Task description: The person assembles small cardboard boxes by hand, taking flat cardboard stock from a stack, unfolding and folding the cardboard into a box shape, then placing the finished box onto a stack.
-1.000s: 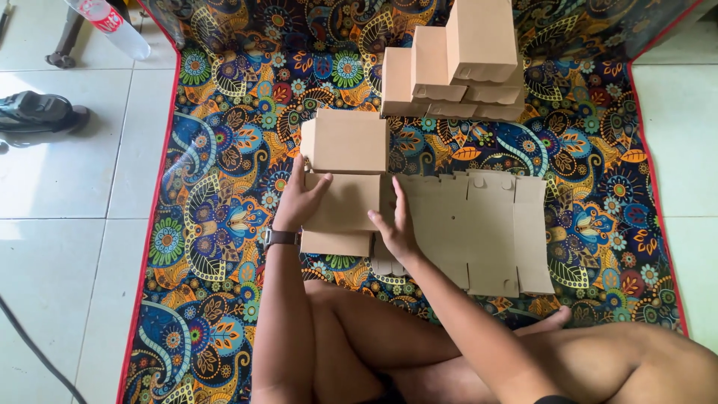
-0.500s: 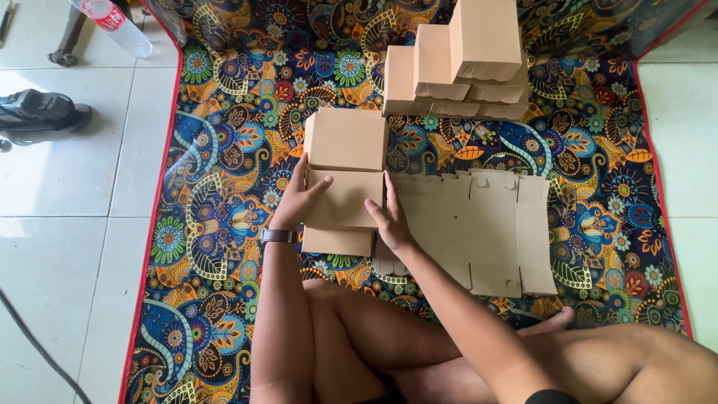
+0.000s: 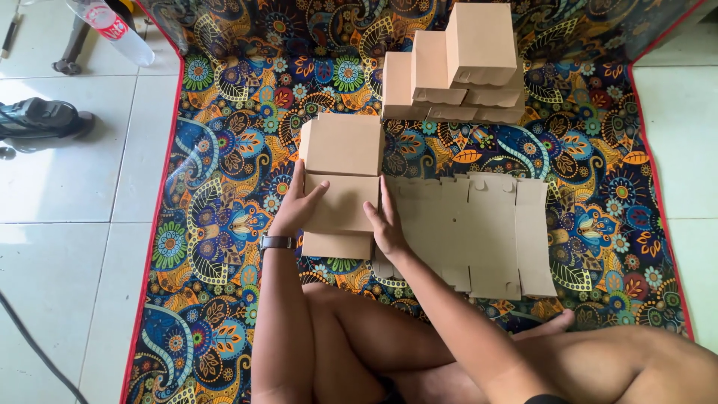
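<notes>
Patterned mat [image 3: 224, 224]: left hand [image 3: 299, 209], right hand [image 3: 387, 224] flat, fingers spread, pressing cardboard box [image 3: 342, 187].

Both hands flat and open, palms down, set side by side.

The left hand [image 3: 299, 206] lies with fingers together and stretched toward one o'clock, thumb tucked along its inner edge; a watch band circles the wrist, and the forearm runs straight back toward six o'clock, close to the bent knee. The right hand [image 3: 387, 221] rests just to its right, fingers extended toward twelve o'clock, thumb spread slightly to the left; its forearm slants away toward five o'clock, crossing over the folded legs. Neither hand curls or grips; both press down with straight fingers. The bare legs are crossed beneath the arms.
</notes>
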